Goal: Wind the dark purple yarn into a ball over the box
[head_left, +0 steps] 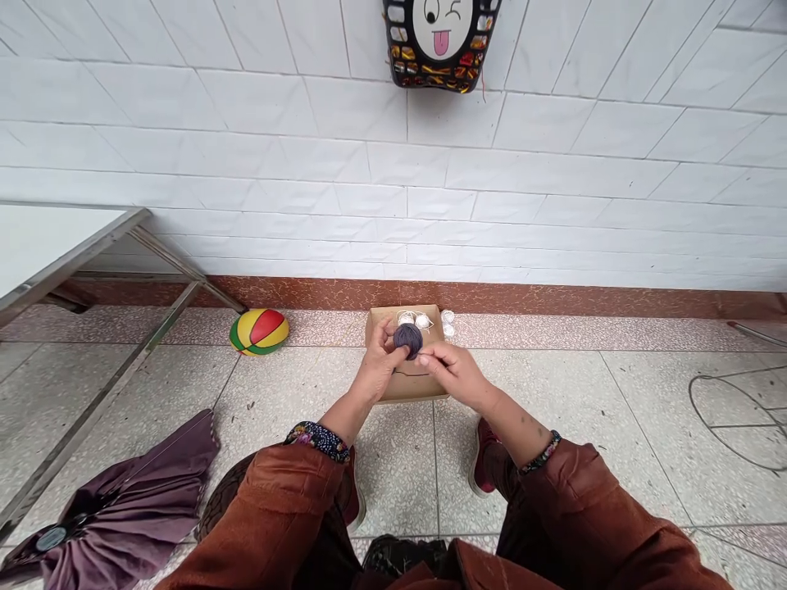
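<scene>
My left hand (379,360) grips a dark grey-purple ball of yarn (407,338), fingers curled round its left side and thumb on its near face. Close against the ball's right side, my right hand (453,370) is closed in a pinch on what looks like the ball's yarn strand. Below both hands lies a shallow cardboard box (406,388) on the floor. A dark strand curves across its bottom. White yarn balls (422,321) sit at the box's far end, partly hidden by the dark ball. More white yarn (448,324) lies just outside its right edge.
A colourful ball (259,331) rests by the metal-framed table (141,221) at left. A purple umbrella (141,500) lies on the near-left floor. A wire stand (738,422) is at right. A black basket (439,49) hangs on the tiled wall. My shoes flank the box's near side.
</scene>
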Demonstrator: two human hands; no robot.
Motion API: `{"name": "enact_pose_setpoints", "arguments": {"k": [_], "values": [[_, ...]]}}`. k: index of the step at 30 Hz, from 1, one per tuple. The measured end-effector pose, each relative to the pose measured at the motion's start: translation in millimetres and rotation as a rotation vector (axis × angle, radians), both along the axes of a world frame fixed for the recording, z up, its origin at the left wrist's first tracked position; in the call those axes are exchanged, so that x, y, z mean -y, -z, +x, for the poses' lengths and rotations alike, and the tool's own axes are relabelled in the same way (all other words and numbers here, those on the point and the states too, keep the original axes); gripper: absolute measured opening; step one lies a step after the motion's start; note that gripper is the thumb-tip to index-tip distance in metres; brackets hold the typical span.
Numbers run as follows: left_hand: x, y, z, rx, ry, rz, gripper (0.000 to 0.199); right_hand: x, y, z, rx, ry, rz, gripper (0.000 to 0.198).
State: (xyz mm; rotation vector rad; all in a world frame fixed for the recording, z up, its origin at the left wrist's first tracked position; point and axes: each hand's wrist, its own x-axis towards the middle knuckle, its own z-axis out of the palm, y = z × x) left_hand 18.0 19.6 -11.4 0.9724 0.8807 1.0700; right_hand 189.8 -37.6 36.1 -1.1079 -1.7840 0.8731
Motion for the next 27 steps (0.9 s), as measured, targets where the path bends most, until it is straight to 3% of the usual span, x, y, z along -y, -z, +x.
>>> {"name": "enact_pose_setpoints", "arguments": {"k": [4, 7, 9, 14, 17, 20, 23, 27], "values": [[9.8, -4.1, 1.0, -0.056, 0.254, 0.068, 0.079, -16.1, 1.0, 20.1, -0.110, 0.182, -0.032, 0.028], [15.5, -7.9, 2.6, 0.007, 0.426, 0.114, 0.083, -28.0, 17.8, 28.4, -0.095, 0.279, -0.069, 0.030], [17.5, -10.6, 4.2, 0.082, 0.458, 0.116, 0.086, -32.6, 31.1, 29.6, -0.053, 0.299, -0.096, 0.030], [12.6, -14.6, 6.8, 0.192, 0.275, 0.028, 0.080, -29.2, 56.3, 21.1, 0.127, 0.306, -0.184, 0.021], [5.1, -10.7, 6.8, 0.209, 0.108, -0.065, 0.072, -16.7, 59.5, 9.6, 0.240, 0.193, -0.172, 0.013], [-0.9, -3.4, 6.3, 0.151, -0.005, -0.117, 0.073, -1.2, 48.3, -1.5, 0.240, 0.023, -0.077, 0.018], [-2.6, 1.7, 5.5, 0.004, -0.072, -0.074, 0.076, 8.0, 26.0, -4.3, 0.138, -0.082, -0.009, 0.024], [2.9, -0.8, 4.7, -0.134, 0.037, 0.042, 0.080, -0.5, 3.4, 8.4, -0.013, 0.048, -0.041, 0.027]]}}
